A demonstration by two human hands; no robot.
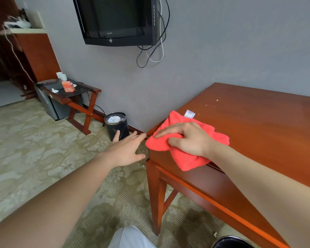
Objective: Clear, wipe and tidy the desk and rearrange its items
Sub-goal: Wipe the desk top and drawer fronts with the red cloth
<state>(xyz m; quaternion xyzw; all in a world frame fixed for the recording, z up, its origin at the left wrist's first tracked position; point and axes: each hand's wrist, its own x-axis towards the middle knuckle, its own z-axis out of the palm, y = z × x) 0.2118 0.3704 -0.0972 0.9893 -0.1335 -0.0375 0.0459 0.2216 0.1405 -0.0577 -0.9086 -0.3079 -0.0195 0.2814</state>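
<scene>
A person stands at the left end of a reddish wooden desk [258, 126], the right hand [188, 138] laid palm-down on a red cloth [191, 161]. Its grip is loose: the fingers lie stretched and nearly straight across the fabric, pressing on it rather than closing round it. The cloth sits on the desk's left end, bunched under the palm, one fold hanging over the front edge and another lapping over the end edge. A white label [189, 114] sticks up from the cloth's far side.

The left hand [127, 149] hangs in the air just off the desk's left end, below the level of the top. Its grip is wide open, fingers spread, and it holds nothing. Whether its fingertips touch the desk's corner cannot be told.

Pale crumbs [211, 103] lie scattered on the desk beyond the cloth, towards the wall.

On the patterned carpet [34, 140] left of the desk stands a dark waste bin [117, 125] with white paper in it. Farther left is a folding wooden rack [75, 97]. A dark television [115, 18] hangs on the grey wall above and left of the desk, cables dangling beneath it.
</scene>
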